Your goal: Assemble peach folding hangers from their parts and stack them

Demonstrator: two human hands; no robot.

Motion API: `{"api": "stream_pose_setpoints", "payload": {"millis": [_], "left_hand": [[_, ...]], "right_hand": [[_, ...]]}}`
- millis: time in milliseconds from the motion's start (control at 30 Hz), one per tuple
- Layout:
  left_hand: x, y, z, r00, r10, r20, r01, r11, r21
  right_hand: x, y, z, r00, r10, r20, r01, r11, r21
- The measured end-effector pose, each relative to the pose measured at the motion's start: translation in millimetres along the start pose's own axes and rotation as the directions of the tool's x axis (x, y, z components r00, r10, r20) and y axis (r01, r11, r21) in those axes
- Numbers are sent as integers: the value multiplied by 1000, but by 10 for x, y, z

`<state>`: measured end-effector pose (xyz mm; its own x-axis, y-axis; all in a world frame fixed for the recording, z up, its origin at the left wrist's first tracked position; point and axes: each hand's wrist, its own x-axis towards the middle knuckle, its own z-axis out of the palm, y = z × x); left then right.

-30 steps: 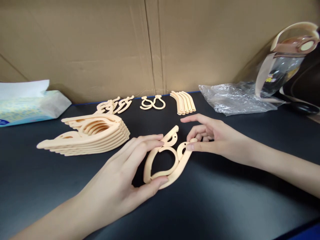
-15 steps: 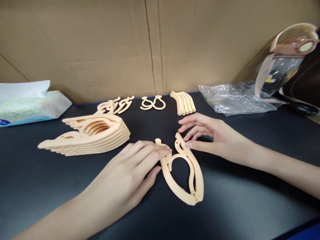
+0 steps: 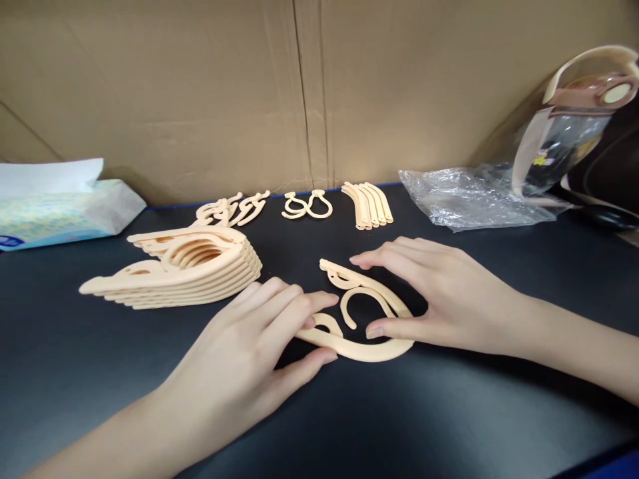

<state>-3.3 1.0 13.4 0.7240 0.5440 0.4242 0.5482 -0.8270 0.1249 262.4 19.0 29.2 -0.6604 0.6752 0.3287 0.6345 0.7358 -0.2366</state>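
Note:
A cream plastic folding hanger point(image 3: 367, 349) lies folded on the dark tabletop between my hands, hinge to the right and hook curling inside. My left hand point(image 3: 264, 339) covers the tip of its near arm, with the thumb at the near side and the index finger stretched above. Over the hinge end, my right hand point(image 3: 439, 293) spreads its thumb and fingers apart. Its thumb crosses the near arm by the opening, and its index fingertip is by the far arm. To the left sits a stack of similar folded hangers point(image 3: 200, 286).
Along the back lie loose hook pieces point(image 3: 249, 206), two more hooks point(image 3: 309, 205) and a row of curved arms point(image 3: 369, 205). A tissue pack point(image 3: 74, 206) is at left. Clear plastic wrap point(image 3: 454, 196) and a drink bottle point(image 3: 574, 140) stand right, before a cardboard wall point(image 3: 200, 86).
The hanger has turned on the table: its hinge end swung from near me round to the right. My right hand moved from its far tip over to the hinge side, opening wider.

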Motion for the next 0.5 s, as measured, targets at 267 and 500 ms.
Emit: {"api": "stream_pose_setpoints", "payload": {"millis": [267, 500], "left_hand": [[-8, -33, 33, 995, -101, 5, 101, 988, -117], [-13, -33, 37, 992, -127, 16, 128, 985, -120]], "right_hand": [[9, -115, -10, 994, -4, 108, -2, 998, 58], [3, -134, 28, 990, -13, 138, -3, 993, 118]]}}
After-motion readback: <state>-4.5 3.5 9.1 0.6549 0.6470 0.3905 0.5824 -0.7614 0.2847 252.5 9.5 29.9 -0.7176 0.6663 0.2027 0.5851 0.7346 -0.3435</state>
